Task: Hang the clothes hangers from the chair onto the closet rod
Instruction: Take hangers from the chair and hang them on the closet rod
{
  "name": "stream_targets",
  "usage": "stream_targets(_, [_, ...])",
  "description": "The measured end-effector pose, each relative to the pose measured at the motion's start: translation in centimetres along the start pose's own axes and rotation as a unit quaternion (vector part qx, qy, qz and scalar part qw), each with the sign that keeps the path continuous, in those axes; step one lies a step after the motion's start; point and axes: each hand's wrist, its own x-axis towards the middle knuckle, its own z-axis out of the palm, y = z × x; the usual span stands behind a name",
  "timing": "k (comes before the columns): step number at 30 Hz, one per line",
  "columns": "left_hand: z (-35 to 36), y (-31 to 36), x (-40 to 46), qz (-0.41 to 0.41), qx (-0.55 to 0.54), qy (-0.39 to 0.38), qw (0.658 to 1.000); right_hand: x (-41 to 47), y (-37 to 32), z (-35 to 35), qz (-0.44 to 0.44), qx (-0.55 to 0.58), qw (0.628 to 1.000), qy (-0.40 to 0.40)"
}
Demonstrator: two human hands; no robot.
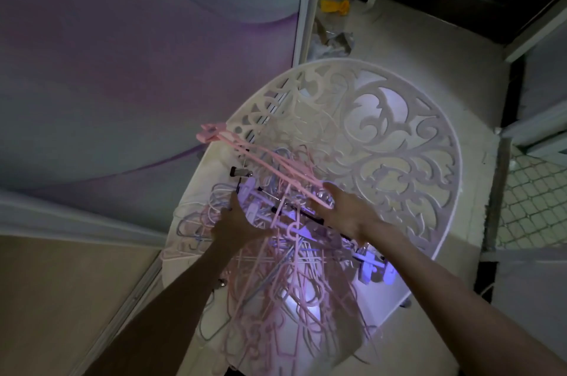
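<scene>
A: Fingers first. Right hand (pixel 343 213)?

B: Palm turned up, fingers reaching into the heap of hangers (pixel 276 259) on the chair (pixel 399 142). The fingertips lie under a bundle of pink hangers (pixel 270 164) that slants up and away toward the chair's left edge. Fingers look only slightly bent; whether they truly grasp the bundle or just touch it, I cannot tell.

A: Left hand (pixel 236 222)?

B: Back of the hand faces the camera. The index finger points forward into the heap, near a pale lilac hanger and a thin black bar (pixel 300 214). The other fingers are hidden behind the hand, so clenched or released cannot be told. No hanger is clearly in its grip.

A: Where is the task's thing?

B: All hangers seen are on the chair seat: a tangled heap of pink, lilac and white ones, some with clips. A metal clip (pixel 241 172) sits at the heap's far-left side. One pink clip end (pixel 210 133) sticks out past the chair's left rim.

A: The chair itself?

B: White, with a round backrest cut in a scroll pattern, beyond the heap.

A: Around the chair?

B: To its left, a lilac sliding door panel (pixel 138 69) with a white frame. Beyond the chair, on the floor, a yellow object (pixel 334 6) and some crumpled wrapping (pixel 331 41). Right of the chair, a tiled floor (pixel 534 197) patch.
</scene>
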Motion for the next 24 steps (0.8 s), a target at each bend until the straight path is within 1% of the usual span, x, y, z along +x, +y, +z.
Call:
stream_targets(1, [0.1, 0.0, 0.2, -0.021, -0.008, 0.014, 1.000, -0.4, -0.3, -0.7, -0.010, -0.015, 1.000, 0.009])
stream_targets(3, [0.3, 0.2, 0.5, -0.067, -0.044, 0.046, 0.996, -1.2, -0.9, -1.7, -0.029, -0.084, 0.996, 0.030])
stream_targets(5, [0.1, 0.5, 0.9, -0.075, -0.061, 0.055, 0.994, -2.0, -1.6, -1.9, -0.048, -0.171, 0.982, 0.058])
stream_targets(7, [-0.2, 0.8, 0.9, -0.078, -0.025, 0.019, 0.996, -2.9, -1.9, -1.8, -0.077, -0.229, 0.966, 0.097])
stream_targets(8, [-0.2, 0.6, 1.0, -0.092, -0.016, -0.015, 0.996, -3.4, -2.0, -1.7, -0.094, -0.248, 0.957, 0.120])
stream_targets(9, [-0.3, 0.6, 0.9, -0.104, -0.016, -0.030, 0.994, -3.8, -2.0, -1.6, -0.107, -0.260, 0.949, 0.140])
stream_targets(10, [-0.3, 0.4, 0.8, -0.102, -0.041, -0.024, 0.994, -4.1, -1.8, -1.8, -0.113, -0.262, 0.946, 0.156])
stream_targets(12, [0.0, -0.4, 0.7, -0.021, -0.140, 0.007, 0.990, -4.2, -0.9, -2.2, -0.101, -0.229, 0.954, 0.166])
stream_targets(13, [-0.1, -0.9, 0.3, 0.024, -0.168, 0.015, 0.985, -4.3, -0.4, -2.4, -0.092, -0.196, 0.963, 0.162])
stream_targets(14, [-0.1, -1.4, -0.2, 0.056, -0.173, 0.022, 0.983, -4.4, 0.2, -2.4, -0.087, -0.164, 0.970, 0.157])
stream_targets(15, [0.4, -2.7, 0.1, 0.084, -0.151, 0.040, 0.984, -4.6, 0.6, -2.3, -0.089, -0.138, 0.973, 0.159])
stream_targets(17, [0.2, -3.5, -0.9, 0.094, -0.120, 0.079, 0.985, -5.0, 1.1, -1.9, -0.090, -0.111, 0.974, 0.174])
stream_targets(19, [-1.4, -2.5, -2.9, 0.086, -0.075, 0.079, 0.990, -5.1, 1.5, -1.3, -0.074, -0.096, 0.974, 0.191])
stream_targets(20, [-1.8, -2.2, -3.7, 0.065, -0.049, 0.075, 0.994, -5.0, 1.7, -1.0, -0.064, -0.096, 0.974, 0.196])
stream_targets(22, [-1.9, -2.3, -5.1, 0.045, 0.021, 0.026, 0.998, -5.1, 1.9, -0.2, -0.051, -0.099, 0.977, 0.183])
stream_targets(23, [-1.6, -2.7, -5.5, 0.046, 0.056, 0.021, 0.997, -5.1, 1.9, 0.5, -0.050, -0.086, 0.979, 0.179])
stream_targets(24, [-1.2, -3.2, -5.8, 0.047, 0.074, 0.041, 0.995, -5.2, 1.9, 1.4, -0.048, -0.067, 0.981, 0.174])
